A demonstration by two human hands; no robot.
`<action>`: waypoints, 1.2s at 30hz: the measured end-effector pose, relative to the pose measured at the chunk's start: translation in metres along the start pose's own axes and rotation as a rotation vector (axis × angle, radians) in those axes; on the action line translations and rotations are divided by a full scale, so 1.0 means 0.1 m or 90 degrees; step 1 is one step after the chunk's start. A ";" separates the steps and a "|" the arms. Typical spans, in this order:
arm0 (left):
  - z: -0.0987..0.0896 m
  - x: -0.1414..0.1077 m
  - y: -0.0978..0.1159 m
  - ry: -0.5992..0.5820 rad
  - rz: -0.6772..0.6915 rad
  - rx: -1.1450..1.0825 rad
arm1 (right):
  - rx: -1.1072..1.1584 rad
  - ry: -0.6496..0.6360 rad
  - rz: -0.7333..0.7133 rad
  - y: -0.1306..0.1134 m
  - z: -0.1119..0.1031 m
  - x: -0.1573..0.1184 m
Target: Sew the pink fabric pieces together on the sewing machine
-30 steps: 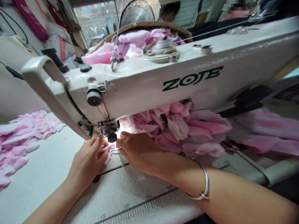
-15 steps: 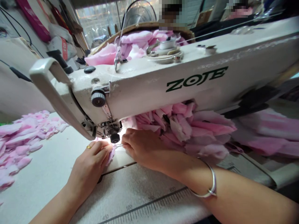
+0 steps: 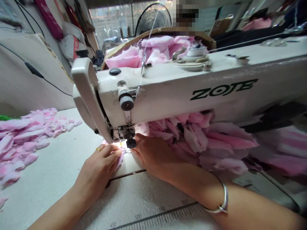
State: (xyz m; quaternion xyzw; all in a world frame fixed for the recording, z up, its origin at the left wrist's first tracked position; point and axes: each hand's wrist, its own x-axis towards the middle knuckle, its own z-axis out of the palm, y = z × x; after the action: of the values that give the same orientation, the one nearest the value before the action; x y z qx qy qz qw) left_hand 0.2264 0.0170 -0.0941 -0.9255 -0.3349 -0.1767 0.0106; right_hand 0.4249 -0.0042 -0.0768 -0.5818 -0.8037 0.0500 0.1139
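Observation:
A white sewing machine (image 3: 163, 95) stands across the view, its lamp lighting the needle area. Just left of the presser foot, my left hand (image 3: 100, 164) has its fingers pinched on a small strip of pink fabric (image 3: 119, 162). My right hand (image 3: 155, 153) is closed close to the right side of the presser foot, its fingertips partly hidden behind the black knob (image 3: 131, 143). What those fingers hold, if anything, does not show. Gathered pink fabric (image 3: 195, 137) bunches under the machine arm, behind my right hand and wrist.
Many pink fabric pieces (image 3: 26, 134) lie on the table's left side. A printed ruler scale (image 3: 158, 215) runs along the front. Behind the machine are a basket (image 3: 206, 38) of pink fabric, a fan (image 3: 153, 19) and a person (image 3: 185, 17). A cable (image 3: 35, 69) hangs at left.
My view has swung, so the machine and table appear further right and more level. Both hands stay beside the presser foot, with the fabric strip still pinched in my left hand.

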 end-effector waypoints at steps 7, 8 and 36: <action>0.00 0.00 -0.01 -0.015 -0.030 -0.032 | 0.034 0.008 0.021 0.07 -0.02 0.00; 0.01 -0.01 -0.02 -0.012 -0.038 -0.031 | 0.040 0.012 0.019 0.08 -0.03 0.00; 0.05 -0.04 -0.03 0.030 -0.019 0.092 | -0.044 0.037 -0.051 -0.01 0.02 0.05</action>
State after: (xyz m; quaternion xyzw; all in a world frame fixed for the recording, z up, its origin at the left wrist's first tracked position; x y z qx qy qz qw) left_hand 0.2233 0.0178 -0.1005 -0.9128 -0.3600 -0.1741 0.0827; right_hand 0.4217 0.0005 -0.0774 -0.5538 -0.8241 0.0005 0.1189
